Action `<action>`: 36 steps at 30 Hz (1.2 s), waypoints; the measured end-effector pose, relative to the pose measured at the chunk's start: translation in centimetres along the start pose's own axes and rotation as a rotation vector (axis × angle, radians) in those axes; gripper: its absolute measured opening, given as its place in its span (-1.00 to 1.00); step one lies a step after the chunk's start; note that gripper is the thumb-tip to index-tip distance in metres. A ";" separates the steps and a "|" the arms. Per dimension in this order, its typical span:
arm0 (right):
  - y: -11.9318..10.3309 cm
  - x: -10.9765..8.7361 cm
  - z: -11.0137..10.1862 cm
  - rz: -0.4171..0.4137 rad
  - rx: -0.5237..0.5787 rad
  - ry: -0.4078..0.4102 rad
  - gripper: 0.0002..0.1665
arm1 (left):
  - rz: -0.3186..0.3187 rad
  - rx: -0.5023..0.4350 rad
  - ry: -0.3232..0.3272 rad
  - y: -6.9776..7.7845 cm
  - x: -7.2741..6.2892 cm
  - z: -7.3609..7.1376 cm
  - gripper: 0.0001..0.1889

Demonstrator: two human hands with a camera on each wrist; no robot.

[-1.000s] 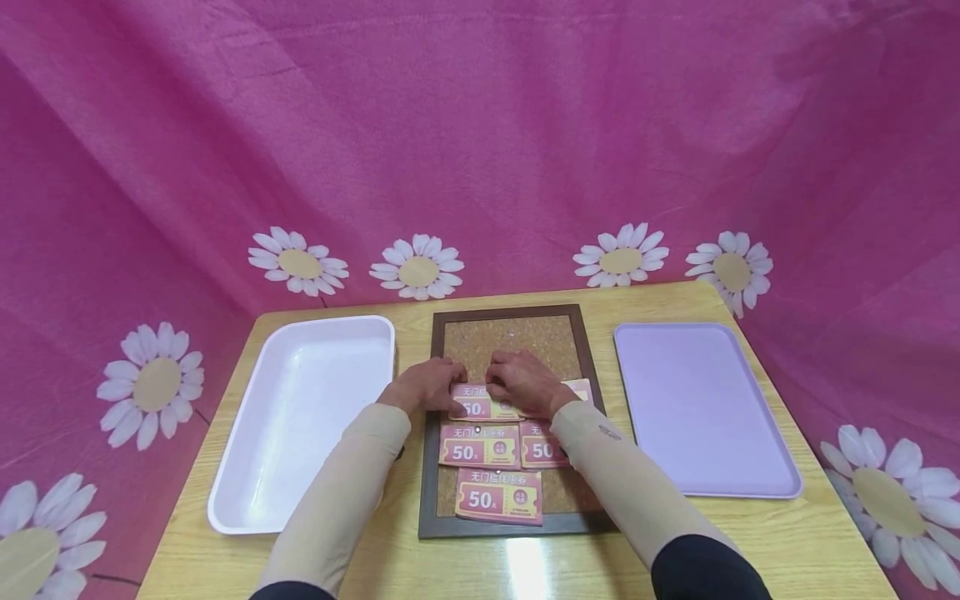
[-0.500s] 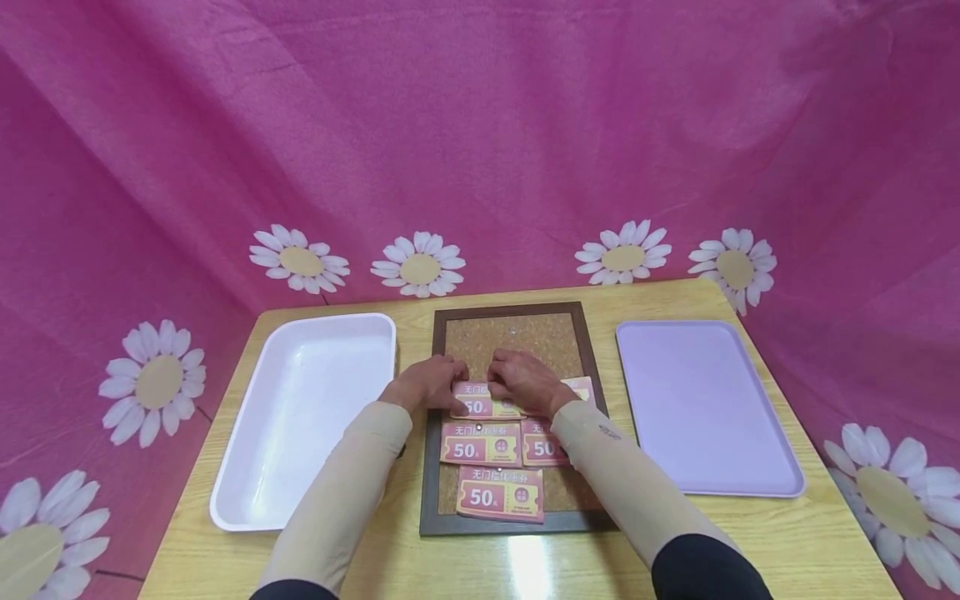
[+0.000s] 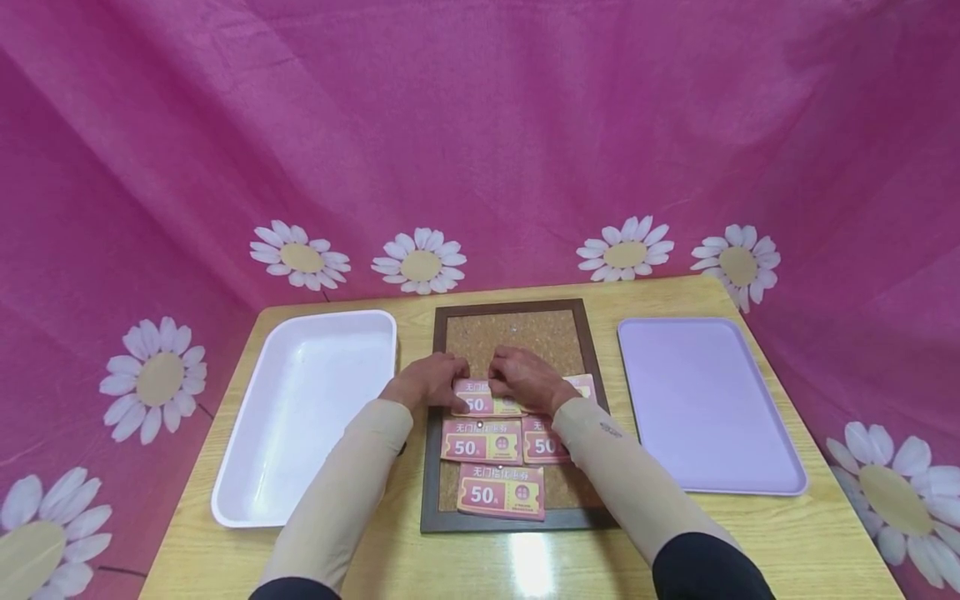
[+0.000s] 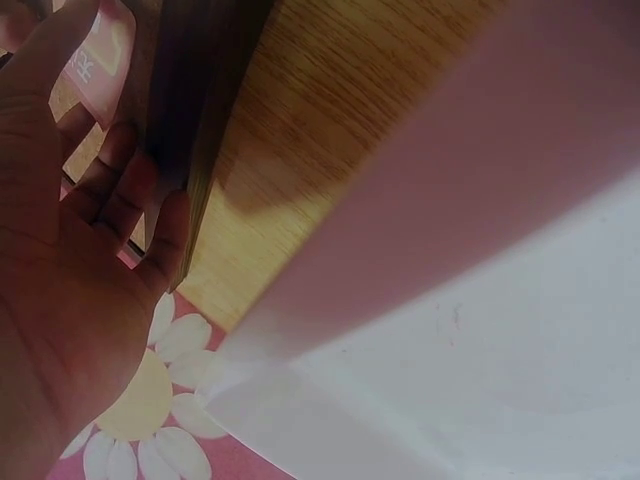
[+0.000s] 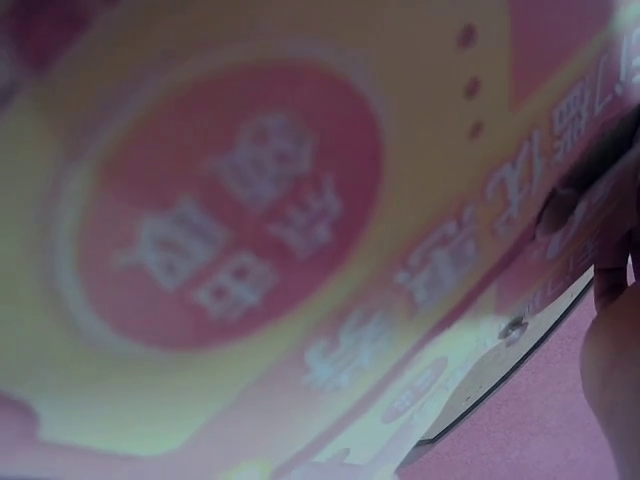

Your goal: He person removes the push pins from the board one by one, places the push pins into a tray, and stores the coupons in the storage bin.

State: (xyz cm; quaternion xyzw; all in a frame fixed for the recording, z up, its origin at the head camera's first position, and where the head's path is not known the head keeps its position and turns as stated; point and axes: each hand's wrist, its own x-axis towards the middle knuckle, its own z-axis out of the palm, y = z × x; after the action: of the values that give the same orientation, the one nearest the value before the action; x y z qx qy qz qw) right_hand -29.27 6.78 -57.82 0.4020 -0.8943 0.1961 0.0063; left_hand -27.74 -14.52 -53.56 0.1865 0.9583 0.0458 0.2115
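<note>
In the head view, my left hand (image 3: 429, 382) holds the left end of a pink and yellow coupon (image 3: 480, 403); its thumb lies over the coupon. In the left wrist view, its other fingers (image 4: 120, 190) bend beside the dark frame. My right hand (image 3: 528, 379) curls over the top middle of that same coupon, and its thumb tip (image 5: 558, 212) meets the top edge in the right wrist view. What lies under those fingertips is hidden. The coupon rests on a framed cork board (image 3: 502, 333). Below it lie more 50-yuan coupons (image 3: 501, 493), pinned near their top edges.
A deep white tray (image 3: 303, 417) stands left of the board, and a flat lilac tray (image 3: 708, 404) to the right. Clear pushpins (image 3: 514, 329) sit in the upper cork. Another coupon (image 3: 581, 385) shows beyond my right wrist. Behind the wooden table (image 3: 480, 571) hangs a magenta daisy cloth (image 3: 510, 150).
Both hands keep their places on the top coupon, with hardly any finger movement. The whole scene rises slightly in the head view.
</note>
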 end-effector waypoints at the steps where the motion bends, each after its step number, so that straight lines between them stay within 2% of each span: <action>1: 0.1 0.0 0.0 0.006 0.002 -0.006 -0.93 | -0.003 -0.003 -0.003 0.0 0.0 0.0 -0.45; 7: 0.3 -0.1 -0.3 0.003 -0.024 -0.012 -0.86 | -0.008 -0.008 -0.011 0.1 0.0 -0.2 -0.44; 17: 0.1 -0.1 -0.4 0.035 0.009 -0.001 -0.87 | 0.006 -0.007 -0.004 0.1 -0.1 -0.3 -0.44; 25: 0.0 0.1 -0.3 0.035 0.024 0.001 -0.93 | 0.032 0.010 0.008 0.1 -0.2 -0.2 -0.44; 36: -0.1 0.3 0.0 0.079 0.000 -0.028 -0.95 | 0.017 -0.004 -0.012 0.1 -0.2 -0.4 -0.43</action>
State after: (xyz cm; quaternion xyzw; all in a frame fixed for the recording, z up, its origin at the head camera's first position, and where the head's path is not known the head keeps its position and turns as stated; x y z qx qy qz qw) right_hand -29.38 6.54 -57.72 0.3693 -0.9095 0.1904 -0.0141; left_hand -27.73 -14.50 -53.12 0.1944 0.9553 0.0486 0.2173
